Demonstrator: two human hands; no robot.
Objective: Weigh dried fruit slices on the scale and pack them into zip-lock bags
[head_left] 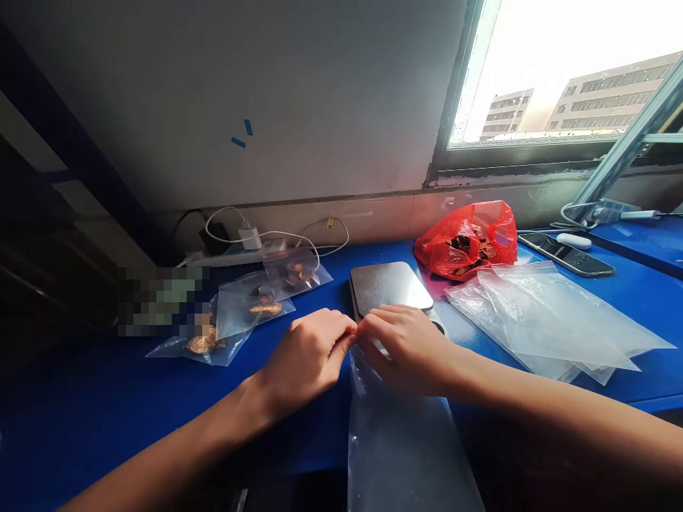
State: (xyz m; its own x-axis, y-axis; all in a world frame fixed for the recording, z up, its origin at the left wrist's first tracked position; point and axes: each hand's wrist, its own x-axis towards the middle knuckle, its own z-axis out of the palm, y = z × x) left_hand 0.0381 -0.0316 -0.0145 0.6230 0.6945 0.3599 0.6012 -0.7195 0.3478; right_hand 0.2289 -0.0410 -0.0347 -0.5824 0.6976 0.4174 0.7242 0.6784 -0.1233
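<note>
Both hands meet at the top edge of a clear plastic bag (pixel 405 448), which hangs down toward me over the table's front edge. My left hand (pixel 314 348) pinches the bag's upper left corner. Close against it, my right hand (pixel 408 345) grips the same edge, its fingers closed and partly hiding the plastic. No contents show in this bag. Just behind the hands stands a kitchen scale (pixel 392 284) with a bare metal plate, its front partly covered by my right hand.
Filled clear bags (pixel 256 302) of brown dried pieces lie at left, near a power strip (pixel 229 254) and white cables. A red plastic bag (pixel 467 242) with dark pieces sits behind the scale. Flat clear bags (pixel 555 320) and a phone (pixel 565 254) lie at right.
</note>
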